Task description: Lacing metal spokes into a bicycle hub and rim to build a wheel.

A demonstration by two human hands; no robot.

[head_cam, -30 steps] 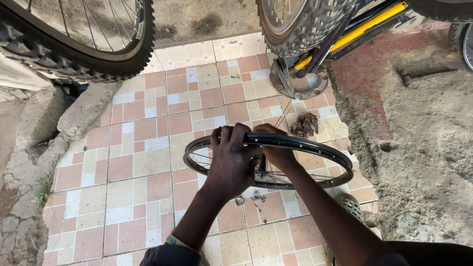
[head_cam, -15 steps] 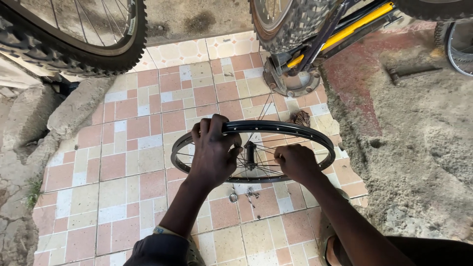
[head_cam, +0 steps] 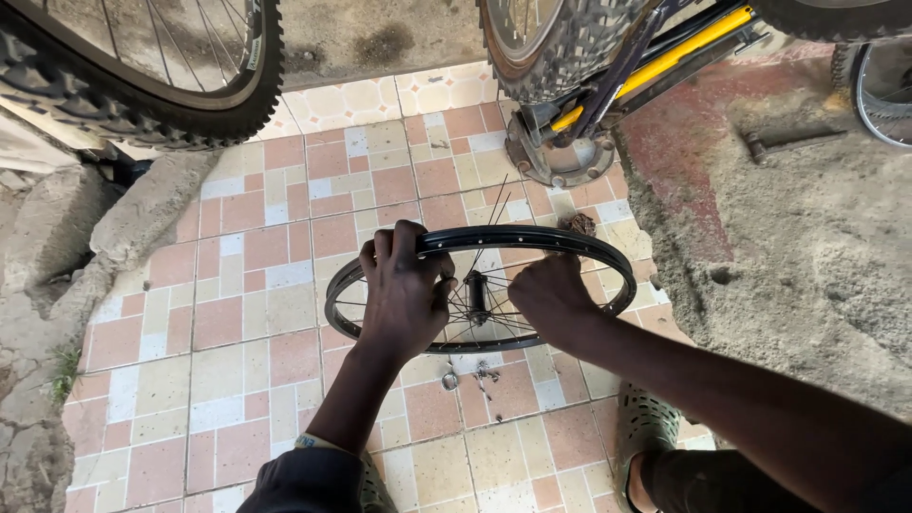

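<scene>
A black bicycle rim [head_cam: 532, 237] with thin spokes and a hub [head_cam: 475, 285] is held edge-up over a tiled floor. My left hand [head_cam: 404, 290] grips the rim's top left part, fingers curled over it. My right hand [head_cam: 546, 296] is closed low inside the wheel, right of the hub, among the spokes. What its fingers pinch is hidden.
Small metal parts [head_cam: 470, 378] lie on the pink and cream tiles [head_cam: 237, 313] below the wheel. A knobby tyre [head_cam: 142, 85] hangs at top left. A second tyre with a yellow frame [head_cam: 655, 57] stands at top right. Rough concrete [head_cam: 807, 247] lies right. My sandalled foot [head_cam: 646, 427] is below.
The rim has shifted slightly left and nearer. My right hand has moved from the rim's right side inward toward the hub. My left hand keeps its grip.
</scene>
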